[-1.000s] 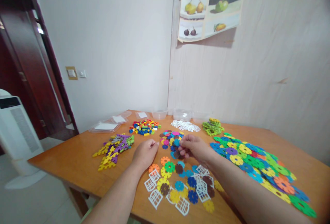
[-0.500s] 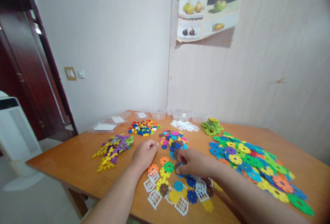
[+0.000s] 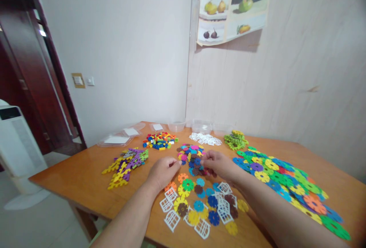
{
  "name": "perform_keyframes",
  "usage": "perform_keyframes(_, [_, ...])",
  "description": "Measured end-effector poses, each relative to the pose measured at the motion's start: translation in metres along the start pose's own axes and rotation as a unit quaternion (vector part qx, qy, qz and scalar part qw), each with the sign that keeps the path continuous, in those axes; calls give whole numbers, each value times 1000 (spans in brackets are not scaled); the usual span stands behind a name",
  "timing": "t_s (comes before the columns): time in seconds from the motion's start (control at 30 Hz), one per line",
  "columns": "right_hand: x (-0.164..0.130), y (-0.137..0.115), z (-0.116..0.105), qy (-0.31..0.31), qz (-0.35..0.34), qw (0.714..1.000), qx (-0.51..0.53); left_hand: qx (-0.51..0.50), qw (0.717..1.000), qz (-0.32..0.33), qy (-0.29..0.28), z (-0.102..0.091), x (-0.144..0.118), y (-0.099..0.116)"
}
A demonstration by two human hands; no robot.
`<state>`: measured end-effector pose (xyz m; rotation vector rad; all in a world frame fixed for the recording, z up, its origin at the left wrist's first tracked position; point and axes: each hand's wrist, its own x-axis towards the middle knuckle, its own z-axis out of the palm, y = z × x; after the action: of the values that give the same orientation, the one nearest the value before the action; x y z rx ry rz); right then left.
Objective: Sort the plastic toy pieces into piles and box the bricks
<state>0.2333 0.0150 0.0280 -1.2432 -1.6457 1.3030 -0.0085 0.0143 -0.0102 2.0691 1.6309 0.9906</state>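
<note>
Right hand [image 3: 219, 164]: has moved farther off since half a second ago, from over the near scattered discs to the right edge of the small-disc pile.
Left hand [image 3: 162, 172]: has shifted slightly right, its thumb tip now reaching to the left edge of that pile.
Right grip: thumb and fingertips drawn close together among the discs; cannot tell whether they are clamped on one.
Left grip: fingers curled, thumb stretched forward beside them; cannot tell whether anything is held.
Small-disc pile [image 3: 191, 156]: mid-desk, between the two hands, in pink, blue, yellow and brown.
Near scattered discs [image 3: 185, 194]: in front of the hands, orange, green, yellow, blue and brown, lying flat.
White window pieces [image 3: 172, 220]: mixed with those near discs, some overlapping them.
Large-disc heap [image 3: 271, 177]: to the right of the right forearm, running from far to near.
Desk [image 3: 77, 164]: also bears purple and yellow pieces [image 3: 126, 167] to the left, coloured bricks [image 3: 160, 140] farther off, a white-piece pile [image 3: 205, 138] on the far side, and green pieces [image 3: 236, 141] far right.
Clear tubs [image 3: 202, 127]: along the far edge, by the wall.
Clear lids [image 3: 116, 140]: far left.
</note>
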Motion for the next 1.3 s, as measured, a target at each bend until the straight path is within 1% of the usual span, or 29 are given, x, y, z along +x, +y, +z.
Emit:
perform_keyframes(0.07, [-5, 4, -2, -60, -1, 993, -103, 11, 1000, 22, -6, 0, 0, 1])
perform_keyframes(0.13, [-12, 5, -2, -115, -10, 974, -197, 21, 999, 35, -14, 0, -1, 2])
perform_keyframes(0.17, [-15, 5, -2, -129, -20, 962, -239, 25, 999, 40, -21, 0, -1, 3])
perform_keyframes(0.27, [-21, 2, 4, -132, -44, 935, -326, 33, 997, 52, -42, 0, -2, 5])
perform_keyframes(0.33, [-23, 2, 7, -124, -49, 928, -348, 38, 996, 61, -54, -1, -2, 6])
perform_keyframes(0.4, [-22, 2, 9, -124, -49, 928, -348, 40, 995, 69, -61, -1, -3, 7])
perform_keyframes(0.5, [-19, 4, 9, -137, -38, 942, -305, 37, 995, 70, -63, -2, -3, 7])
perform_keyframes(0.6, [-12, 3, 7, -130, -6, 973, -193, 25, 996, 62, -59, -2, -3, 8])
perform_keyframes(0.67, [-6, -1, 6, -90, 10, 993, -76, 17, 997, 57, -56, -2, -3, 8])
perform_keyframes(0.73, [-1, -5, 5, -30, 6, 999, 34, 12, 997, 54, -55, -2, -3, 8])
perform_keyframes(0.77, [1, -5, 5, -3, -3, 998, 68, 12, 997, 52, -54, -2, -3, 8])
perform_keyframes(0.8, [2, -6, 5, 17, -12, 996, 82, 12, 997, 51, -53, -2, -3, 8])
perform_keyframes(0.83, [2, -5, 6, 24, -16, 997, 72, 12, 997, 51, -53, -2, -3, 9])
perform_keyframes(0.93, [-3, 0, 12, -9, -8, 999, -39, 8, 997, 50, -55, -2, -3, 9])
perform_keyframes(1.0, [-9, 2, 19, -40, -23, 990, -132, 6, 997, 48, -59, -2, -3, 8])
perform_keyframes(1.1, [-16, 2, 29, -53, -80, 956, -276, 7, 997, 49, -65, -2, -2, 6])
perform_keyframes(1.17, [-19, 1, 34, -48, -95, 930, -351, 9, 996, 57, -66, -1, -2, 5])
perform_keyframes(1.23, [-19, -1, 37, -44, -94, 914, -392, 12, 996, 64, -62, -1, -1, 3])
perform_keyframes(1.3, [-18, -1, 38, -43, -85, 911, -402, 17, 996, 65, -61, 0, -1, 2])
